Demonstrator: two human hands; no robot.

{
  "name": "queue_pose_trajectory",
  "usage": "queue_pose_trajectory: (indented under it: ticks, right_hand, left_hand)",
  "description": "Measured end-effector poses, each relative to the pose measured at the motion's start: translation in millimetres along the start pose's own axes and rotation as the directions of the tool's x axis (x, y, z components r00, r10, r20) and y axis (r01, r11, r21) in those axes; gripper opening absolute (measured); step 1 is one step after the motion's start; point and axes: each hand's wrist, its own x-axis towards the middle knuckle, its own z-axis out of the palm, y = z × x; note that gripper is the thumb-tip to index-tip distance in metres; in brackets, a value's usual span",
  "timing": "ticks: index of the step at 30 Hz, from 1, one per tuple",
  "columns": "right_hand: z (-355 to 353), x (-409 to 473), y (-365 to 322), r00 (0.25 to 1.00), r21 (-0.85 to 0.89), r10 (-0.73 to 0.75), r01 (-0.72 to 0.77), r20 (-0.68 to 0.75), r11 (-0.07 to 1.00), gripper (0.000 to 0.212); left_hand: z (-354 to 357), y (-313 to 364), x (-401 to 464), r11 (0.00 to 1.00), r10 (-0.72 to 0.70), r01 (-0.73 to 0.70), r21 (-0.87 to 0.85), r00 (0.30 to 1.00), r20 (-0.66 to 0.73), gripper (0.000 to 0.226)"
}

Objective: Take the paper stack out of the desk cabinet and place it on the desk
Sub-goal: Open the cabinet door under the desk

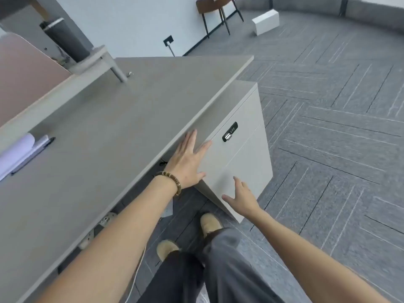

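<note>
- Left hand (189, 159) is spread flat at the cabinet's (242, 158) top corner, under the desk (122, 119) edge.
- Right hand (241, 196) is open and empty, near the lower door.
- The paper stack is not visible, probably inside.
- The lock (230, 131) is beside the left fingers; better to pull the door gently from its edge.

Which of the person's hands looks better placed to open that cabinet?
Probably the right hand: it hovers open before the closed cabinet front. The left hand lies spread at the desk edge, near the lock.
</note>
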Motion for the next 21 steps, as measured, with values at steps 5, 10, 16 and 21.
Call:
queue_pose_trajectory:
  ticks: [5,10,16,21]
  right_hand:
    - [20.3,17.8,4.6,0.995,0.073,0.053,-0.047,-0.09,0.996,0.097]
    - [39.1,31.9,4.8,0.986,0.114,0.003,0.016,-0.165,0.993,0.112]
    - [62.7,39.1,-4.9,0.971,0.252,0.052,0.009,-0.235,0.968,0.124]
    - [67.5,52.0,-15.4,0.94,0.292,0.133,-0.038,-0.315,0.956,0.128]
  left_hand:
    - [20.0,-8.0,23.8,0.993,0.034,-0.034,0.109,0.999,0.004,0.103]
    - [35.0,-12.7,30.9,0.988,0.058,-0.049,0.15,0.997,-0.056,0.109]
    - [40.5,-13.4,32.3,0.983,0.054,-0.038,0.181,0.995,-0.082,0.113]
    - [39.4,-11.1,31.0,0.985,0.052,-0.038,0.167,0.995,-0.082,0.116]
